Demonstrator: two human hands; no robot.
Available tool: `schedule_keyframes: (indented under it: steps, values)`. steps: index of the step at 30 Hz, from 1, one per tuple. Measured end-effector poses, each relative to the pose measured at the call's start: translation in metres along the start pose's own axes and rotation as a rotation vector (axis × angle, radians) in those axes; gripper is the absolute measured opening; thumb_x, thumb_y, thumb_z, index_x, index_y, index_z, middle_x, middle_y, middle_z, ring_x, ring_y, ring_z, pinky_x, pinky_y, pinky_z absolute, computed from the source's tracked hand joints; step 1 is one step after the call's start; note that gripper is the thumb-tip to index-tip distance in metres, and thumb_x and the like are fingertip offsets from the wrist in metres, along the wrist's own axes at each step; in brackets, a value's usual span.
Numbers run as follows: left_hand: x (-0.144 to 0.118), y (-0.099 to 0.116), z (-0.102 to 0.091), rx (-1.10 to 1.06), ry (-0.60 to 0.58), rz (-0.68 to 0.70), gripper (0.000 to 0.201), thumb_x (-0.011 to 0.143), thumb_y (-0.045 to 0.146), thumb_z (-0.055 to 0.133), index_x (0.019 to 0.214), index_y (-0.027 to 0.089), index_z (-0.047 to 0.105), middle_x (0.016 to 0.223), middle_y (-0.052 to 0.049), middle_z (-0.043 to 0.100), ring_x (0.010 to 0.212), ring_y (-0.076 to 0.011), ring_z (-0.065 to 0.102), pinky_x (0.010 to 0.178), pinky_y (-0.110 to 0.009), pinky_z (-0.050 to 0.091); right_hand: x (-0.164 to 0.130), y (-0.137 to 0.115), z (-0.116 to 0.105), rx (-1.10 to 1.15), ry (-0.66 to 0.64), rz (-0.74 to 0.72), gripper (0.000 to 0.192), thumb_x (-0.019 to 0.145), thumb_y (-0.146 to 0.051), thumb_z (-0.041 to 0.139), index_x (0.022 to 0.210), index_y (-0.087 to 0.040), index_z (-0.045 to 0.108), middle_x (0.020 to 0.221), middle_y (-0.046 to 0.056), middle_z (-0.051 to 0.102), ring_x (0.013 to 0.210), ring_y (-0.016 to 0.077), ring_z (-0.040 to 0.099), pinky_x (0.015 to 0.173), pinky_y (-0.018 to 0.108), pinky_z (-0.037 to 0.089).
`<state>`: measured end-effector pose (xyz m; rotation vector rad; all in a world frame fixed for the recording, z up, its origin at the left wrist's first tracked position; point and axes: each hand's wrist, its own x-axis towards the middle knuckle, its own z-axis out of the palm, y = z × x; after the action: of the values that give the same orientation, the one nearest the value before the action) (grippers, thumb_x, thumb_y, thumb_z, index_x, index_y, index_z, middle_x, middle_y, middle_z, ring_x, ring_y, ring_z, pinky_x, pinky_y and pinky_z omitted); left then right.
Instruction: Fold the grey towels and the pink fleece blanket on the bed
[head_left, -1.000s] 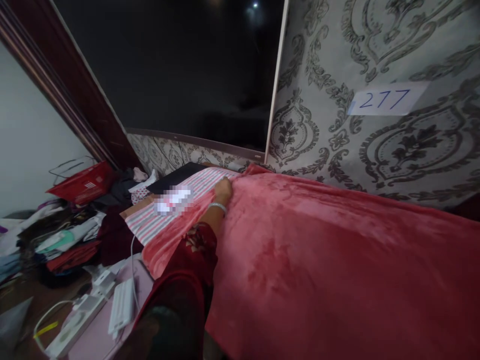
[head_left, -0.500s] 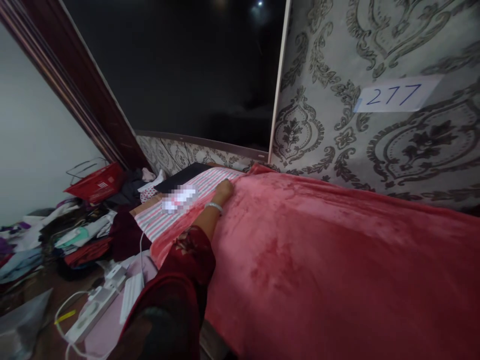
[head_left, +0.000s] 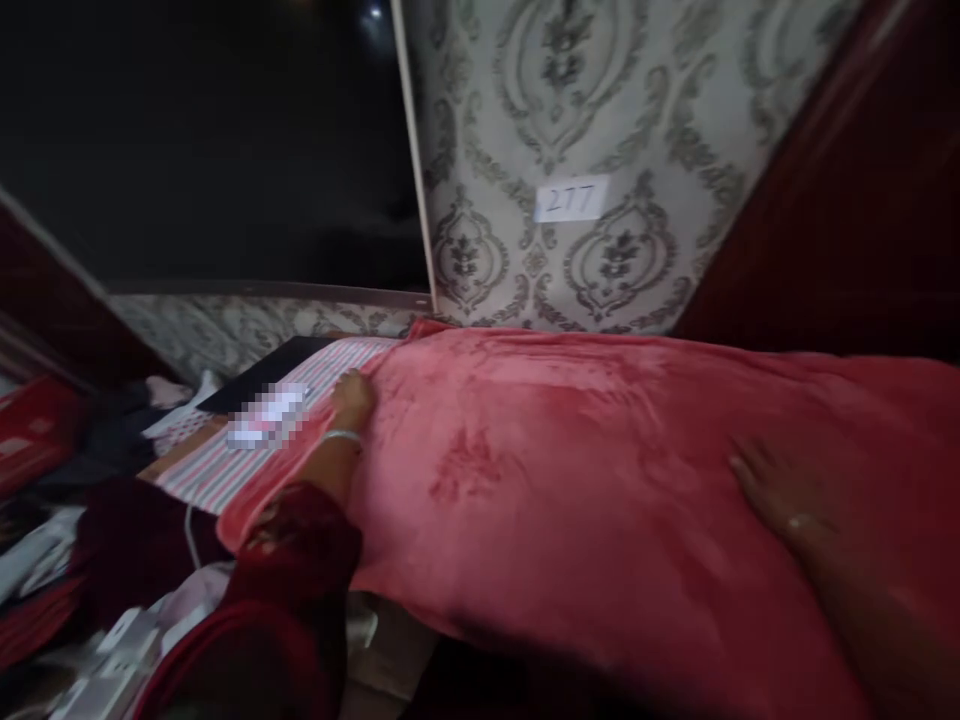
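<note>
A pinkish-red fleece blanket (head_left: 555, 470) lies spread over a bed. My left hand (head_left: 351, 393), with a silver bangle on the wrist and a dark red sleeve, rests on the blanket's left edge beside a pink-and-white striped sheet (head_left: 225, 460). Whether its fingers pinch the edge I cannot tell. My right hand (head_left: 772, 490) lies flat on the blanket at the right, fingers spread, holding nothing.
A wall with grey patterned wallpaper and a paper label "277" (head_left: 571, 199) stands behind the bed. A dark window (head_left: 210, 140) is at the upper left. Piled clothes (head_left: 82, 470) and a white power strip (head_left: 105, 660) lie at the lower left. Dark wood (head_left: 847, 200) rises at the right.
The view has swung to the right. My right hand has come into view, flat on the blanket. My left hand stays at the blanket's left edge.
</note>
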<state>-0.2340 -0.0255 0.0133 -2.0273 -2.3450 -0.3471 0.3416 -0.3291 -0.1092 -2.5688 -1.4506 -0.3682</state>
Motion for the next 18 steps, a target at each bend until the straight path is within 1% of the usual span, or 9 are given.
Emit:
schedule_keyframes:
  steps: [2,4,5,7,9,11,13,15,18]
  values:
    - [-0.016,0.015,-0.002,0.01,0.049,0.121,0.05,0.097,0.026,0.036,0.138,0.002,0.049,0.141,-0.03,0.052,0.135,-0.0392,0.047,0.106,-0.052,0.041,0.005,-0.007,-0.004,-0.022,-0.135,0.067,0.068,0.103,-0.045,0.011,0.154,-0.014,0.043,0.158,0.02,0.037,0.144,0.0301,0.036,0.112,0.05,0.031]
    - [-0.035,0.028,0.001,0.026,0.067,0.307,0.056,0.097,0.034,0.039,0.145,0.006,0.045,0.153,-0.024,0.043,0.145,-0.0359,0.035,0.116,-0.052,0.031,0.009,-0.014,-0.012,-0.026,-0.186,0.103,0.063,0.103,-0.043,0.016,0.157,-0.019,0.038,0.162,0.014,0.033,0.146,0.0287,0.033,0.116,0.05,0.028]
    - [-0.044,0.033,0.005,0.042,0.05,0.401,0.058,0.097,0.037,0.039,0.148,0.009,0.042,0.158,-0.021,0.038,0.148,-0.034,0.03,0.119,-0.052,0.027,0.01,-0.017,-0.017,-0.021,-0.188,0.108,0.062,0.102,-0.043,0.018,0.157,-0.022,0.037,0.162,0.013,0.033,0.146,0.0291,0.033,0.116,0.052,0.028]
    - [-0.056,0.039,0.014,0.084,-0.04,0.531,0.06,0.099,0.041,0.036,0.153,0.016,0.039,0.164,-0.014,0.03,0.152,-0.0316,0.022,0.122,-0.055,0.02,0.011,-0.02,-0.027,0.0,-0.191,0.102,0.06,0.102,-0.043,0.022,0.157,-0.024,0.037,0.162,0.012,0.034,0.147,0.0301,0.033,0.116,0.054,0.029]
    - [-0.06,0.038,0.023,0.112,-0.138,0.553,0.058,0.1,0.041,0.031,0.154,0.021,0.038,0.165,-0.01,0.029,0.153,-0.0298,0.021,0.121,-0.058,0.02,0.009,-0.018,-0.037,0.028,-0.227,0.082,0.059,0.101,-0.043,0.024,0.157,-0.025,0.037,0.162,0.011,0.032,0.147,0.0299,0.032,0.116,0.055,0.029]
    - [-0.058,0.034,0.031,0.117,-0.157,0.531,0.058,0.1,0.04,0.028,0.154,0.021,0.038,0.164,-0.01,0.03,0.152,-0.0285,0.024,0.121,-0.057,0.023,0.006,-0.01,-0.046,0.032,-0.28,0.091,0.058,0.102,-0.044,0.024,0.157,-0.028,0.036,0.164,0.009,0.03,0.149,0.0292,0.03,0.117,0.057,0.027]
    - [-0.054,0.03,0.035,0.11,-0.111,0.533,0.059,0.1,0.039,0.027,0.154,0.019,0.039,0.163,-0.012,0.032,0.151,-0.0287,0.027,0.12,-0.056,0.025,0.001,0.001,-0.054,0.021,-0.296,0.145,0.057,0.103,-0.044,0.024,0.157,-0.029,0.036,0.164,0.007,0.029,0.15,0.029,0.026,0.117,0.059,0.027]
    - [-0.051,0.028,0.037,0.108,-0.067,0.555,0.059,0.099,0.038,0.027,0.152,0.018,0.041,0.161,-0.013,0.036,0.15,-0.0299,0.031,0.118,-0.057,0.028,-0.006,0.012,-0.061,0.023,-0.287,0.217,0.057,0.103,-0.044,0.025,0.156,-0.028,0.037,0.164,0.008,0.029,0.151,0.0296,0.024,0.115,0.06,0.029]
    - [-0.053,0.027,0.038,0.113,0.004,0.587,0.059,0.098,0.035,0.025,0.148,0.013,0.047,0.157,-0.016,0.042,0.146,-0.0311,0.037,0.117,-0.055,0.032,-0.014,0.017,-0.069,0.072,-0.229,0.274,0.055,0.101,-0.04,0.032,0.151,-0.023,0.046,0.16,0.013,0.036,0.147,0.0342,0.031,0.11,0.063,0.034]
